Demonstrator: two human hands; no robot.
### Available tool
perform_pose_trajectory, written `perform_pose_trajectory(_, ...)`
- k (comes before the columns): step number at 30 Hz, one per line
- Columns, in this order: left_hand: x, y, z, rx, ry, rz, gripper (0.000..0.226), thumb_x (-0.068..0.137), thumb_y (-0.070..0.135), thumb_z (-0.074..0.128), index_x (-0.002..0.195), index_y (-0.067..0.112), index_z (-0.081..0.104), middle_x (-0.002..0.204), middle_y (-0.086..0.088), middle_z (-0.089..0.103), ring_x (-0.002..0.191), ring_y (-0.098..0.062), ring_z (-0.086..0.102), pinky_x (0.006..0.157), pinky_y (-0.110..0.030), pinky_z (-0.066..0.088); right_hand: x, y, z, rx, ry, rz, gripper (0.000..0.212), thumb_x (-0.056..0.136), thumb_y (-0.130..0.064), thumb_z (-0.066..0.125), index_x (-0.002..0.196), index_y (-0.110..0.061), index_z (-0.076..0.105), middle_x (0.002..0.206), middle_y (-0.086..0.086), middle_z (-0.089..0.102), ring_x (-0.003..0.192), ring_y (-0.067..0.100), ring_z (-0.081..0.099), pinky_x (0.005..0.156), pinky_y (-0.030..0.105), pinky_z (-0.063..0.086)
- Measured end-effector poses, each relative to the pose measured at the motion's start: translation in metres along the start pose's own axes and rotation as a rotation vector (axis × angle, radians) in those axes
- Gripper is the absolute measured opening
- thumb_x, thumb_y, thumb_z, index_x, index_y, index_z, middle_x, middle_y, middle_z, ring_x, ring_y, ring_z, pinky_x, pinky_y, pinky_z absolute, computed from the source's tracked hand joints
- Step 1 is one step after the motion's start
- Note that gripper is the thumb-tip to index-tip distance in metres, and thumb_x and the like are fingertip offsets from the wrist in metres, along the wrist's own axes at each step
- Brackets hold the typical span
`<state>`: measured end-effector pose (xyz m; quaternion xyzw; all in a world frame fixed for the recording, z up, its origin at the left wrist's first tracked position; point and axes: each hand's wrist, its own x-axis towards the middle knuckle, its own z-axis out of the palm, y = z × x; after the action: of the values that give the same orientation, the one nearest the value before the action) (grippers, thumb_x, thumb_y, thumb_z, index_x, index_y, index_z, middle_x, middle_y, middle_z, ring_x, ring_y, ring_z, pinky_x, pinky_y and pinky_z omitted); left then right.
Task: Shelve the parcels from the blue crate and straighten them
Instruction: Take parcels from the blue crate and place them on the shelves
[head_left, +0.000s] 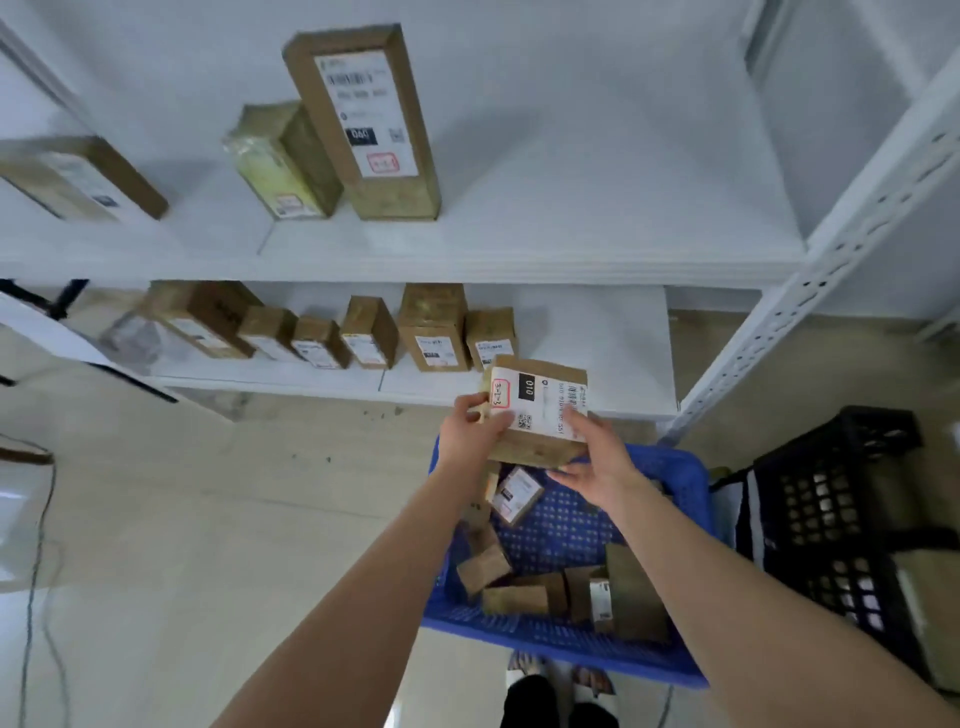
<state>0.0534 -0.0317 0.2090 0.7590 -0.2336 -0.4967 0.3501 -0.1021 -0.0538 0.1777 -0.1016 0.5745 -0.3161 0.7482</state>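
A brown cardboard parcel (537, 405) with a white label is held above the far end of the blue crate (670, 478). My left hand (475, 428) grips its left edge and my right hand (597, 457) holds its lower right side. Several small brown parcels (519, 587) lie in the blue crate on the floor. On the lower shelf (597, 353) a row of several parcels (374, 335) stands to the left of the held one. The upper shelf (571, 228) carries a tall parcel (363, 119), a yellow-wrapped one (280, 161) and another (78, 176) at far left.
A black crate (841, 509) stands right of the blue one. The shelf's white perforated upright (810, 291) runs diagonally at right. A cable (41, 545) trails over the pale floor at left. My feet (561, 691) show just behind the blue crate.
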Motion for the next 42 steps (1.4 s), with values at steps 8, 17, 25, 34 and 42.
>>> perform_pose_trajectory(8, -0.076, 0.083, -0.046, -0.037, -0.042, 0.269, 0.039, 0.082, 0.015, 0.071, 0.116, 0.026, 0.056, 0.114, 0.001, 0.059, 0.098, -0.018, 0.06, 0.08, -0.033, 0.052, -0.08, -0.036, 0.039, -0.12, -0.175, -0.12, 0.05, 0.081, -0.039, 0.074, 0.123, -0.025, 0.05, 0.114, 0.01, 0.063, 0.102, 0.038, 0.063, 0.098, 0.058, 0.046)
perform_pose_trajectory(17, -0.121, 0.146, -0.068, 0.134, -0.07, 0.412, 0.041, 0.083, 0.003, 0.06, 0.119, 0.021, 0.059, 0.124, -0.004, 0.06, 0.106, -0.023, 0.06, 0.087, -0.033, 0.05, -0.132, -0.063, 0.045, -0.186, -0.324, -0.184, 0.051, 0.084, -0.028, 0.073, 0.126, -0.024, 0.045, 0.114, 0.018, 0.066, 0.099, 0.039, 0.067, 0.09, 0.054, 0.053)
perform_pose_trajectory(25, -0.138, 0.161, -0.072, 0.239, -0.091, 0.288, 0.125, 0.061, 0.056, 0.081, 0.152, 0.032, -0.001, 0.15, -0.012, 0.034, 0.131, -0.032, 0.044, 0.105, -0.046, 0.041, -0.162, -0.116, 0.053, -0.25, -0.291, -0.323, 0.054, 0.081, -0.029, 0.075, 0.127, -0.03, 0.046, 0.106, 0.01, 0.063, 0.096, 0.029, 0.058, 0.076, 0.05, 0.053)
perform_pose_trajectory(34, -0.146, 0.144, -0.095, 0.053, -0.084, 0.163, 0.075, 0.084, 0.049, 0.064, 0.145, 0.027, 0.027, 0.12, -0.009, 0.057, 0.103, -0.027, 0.058, 0.09, -0.048, 0.051, -0.16, -0.114, 0.083, -0.218, -0.159, -0.442, 0.041, 0.082, -0.019, 0.075, 0.119, -0.01, 0.061, 0.098, 0.004, 0.071, 0.09, 0.018, 0.064, 0.073, 0.029, 0.047)
perform_pose_trajectory(42, -0.131, 0.131, -0.133, -0.126, -0.125, 0.055, 0.075, 0.081, 0.056, 0.062, 0.139, 0.021, 0.03, 0.119, -0.012, 0.056, 0.105, -0.028, 0.059, 0.094, -0.052, 0.048, -0.17, -0.053, 0.134, -0.091, -0.336, -0.173, 0.048, 0.079, -0.055, 0.069, 0.117, -0.028, 0.055, 0.117, 0.013, 0.058, 0.1, 0.04, 0.056, 0.093, 0.064, 0.039)
